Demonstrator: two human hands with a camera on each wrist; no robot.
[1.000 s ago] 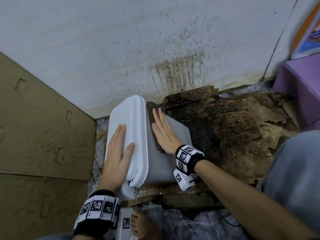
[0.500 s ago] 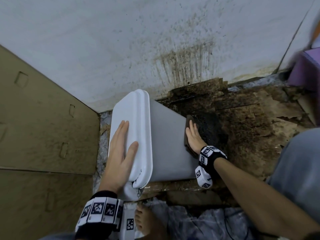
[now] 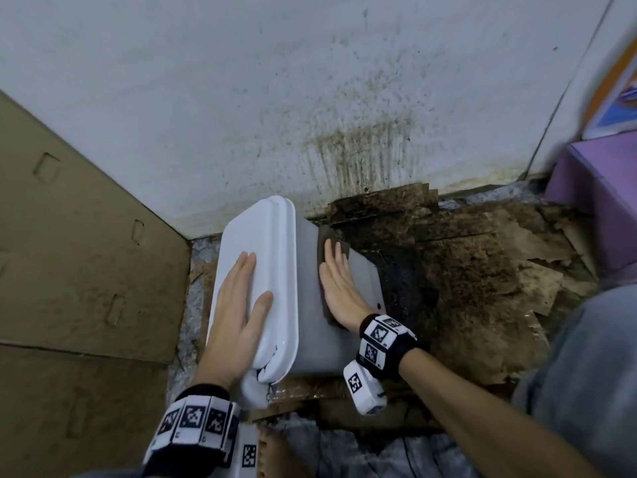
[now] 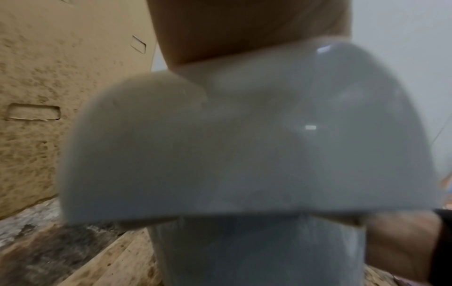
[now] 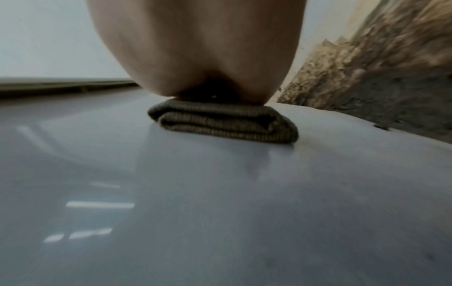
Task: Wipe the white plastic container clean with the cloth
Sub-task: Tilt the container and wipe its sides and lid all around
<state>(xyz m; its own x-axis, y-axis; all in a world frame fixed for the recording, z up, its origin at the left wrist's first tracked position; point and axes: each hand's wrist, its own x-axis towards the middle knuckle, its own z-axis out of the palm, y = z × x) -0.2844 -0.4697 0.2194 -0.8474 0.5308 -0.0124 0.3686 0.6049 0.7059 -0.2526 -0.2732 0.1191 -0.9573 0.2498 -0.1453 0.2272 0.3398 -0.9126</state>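
Observation:
The white plastic container (image 3: 310, 322) lies on its side on the floor, its lid (image 3: 262, 236) facing left. My left hand (image 3: 241, 291) lies flat on the lid with straight fingers, thumb near the lid's rim. My right hand (image 3: 336, 270) presses a folded brown cloth (image 3: 325, 238) flat against the container's upturned side wall. In the right wrist view the folded cloth (image 5: 225, 122) sits under my palm on the glossy grey wall (image 5: 220, 193). The left wrist view shows the blurred lid's end (image 4: 244, 145) close up.
A stained white wall (image 3: 310, 98) stands right behind the container. Brown cardboard (image 3: 69, 270) leans at the left. Dirty, torn cardboard (image 3: 482, 270) covers the floor at the right, beside a purple box (image 3: 599, 201). My bare foot (image 3: 272, 453) and my knee (image 3: 586, 374) are below.
My right hand has slid the cloth from the container's bottom end back up the side wall toward the lid. The left hand stays on the lid.

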